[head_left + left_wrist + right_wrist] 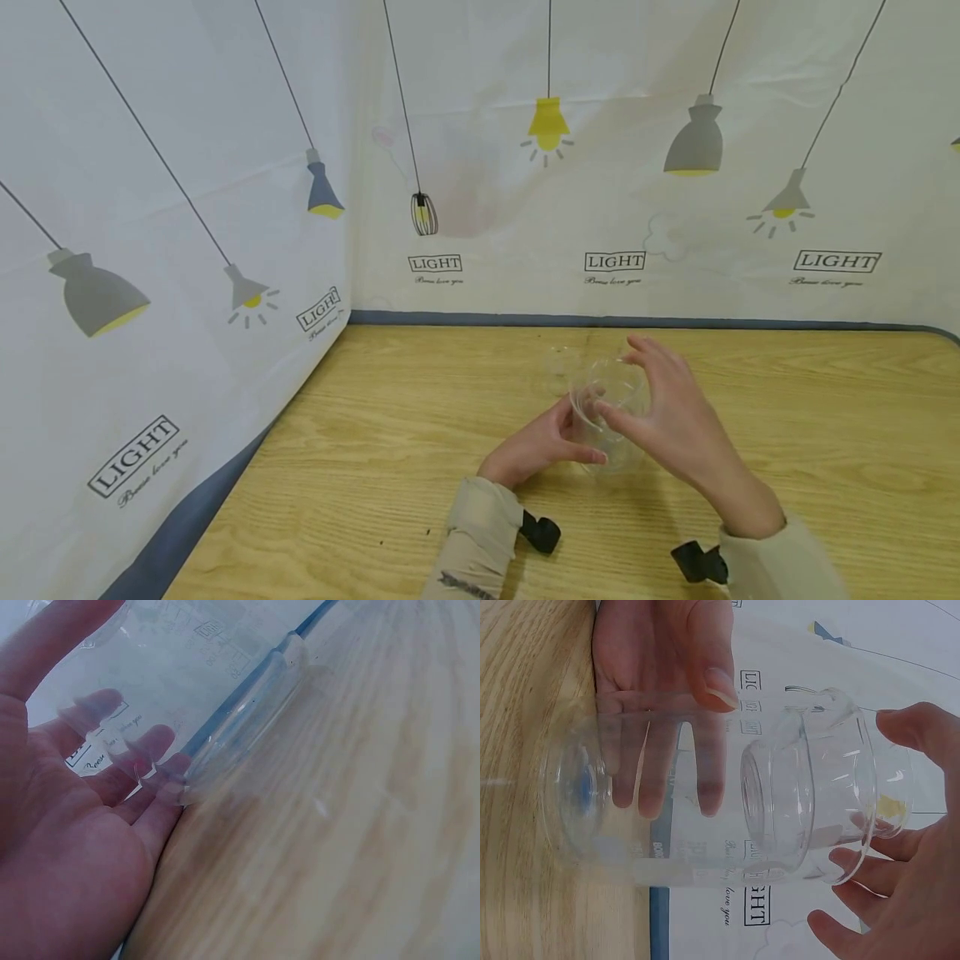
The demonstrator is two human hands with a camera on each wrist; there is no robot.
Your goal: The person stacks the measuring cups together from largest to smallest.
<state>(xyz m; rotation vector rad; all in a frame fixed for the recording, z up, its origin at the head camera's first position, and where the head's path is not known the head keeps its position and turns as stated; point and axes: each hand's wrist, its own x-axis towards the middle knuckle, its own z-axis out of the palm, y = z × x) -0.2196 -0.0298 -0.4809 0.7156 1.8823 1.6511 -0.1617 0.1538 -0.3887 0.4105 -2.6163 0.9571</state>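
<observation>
A large clear glass beaker (649,868) with printed markings stands upright on the wooden table. My left hand (534,442) holds it low down, thumb at the near side and fingers round the far side, where they show through the glass. Above, a smaller clear glass beaker (832,787) has its base inside the large one's mouth, and its rim stands higher. My right hand (686,425) grips this smaller beaker near the rim, with the thumb on one side and the fingers spread round the other. Through the glass, the edges of the two beakers overlap in the head view.
Another faint clear glass vessel (558,367) stands behind the beakers, slightly left. The wooden table (360,500) reaches back to a white curtain (495,300) printed with lamps; a second curtain side (187,350) slants along the left edge. Black straps (540,532) hang at both wrists.
</observation>
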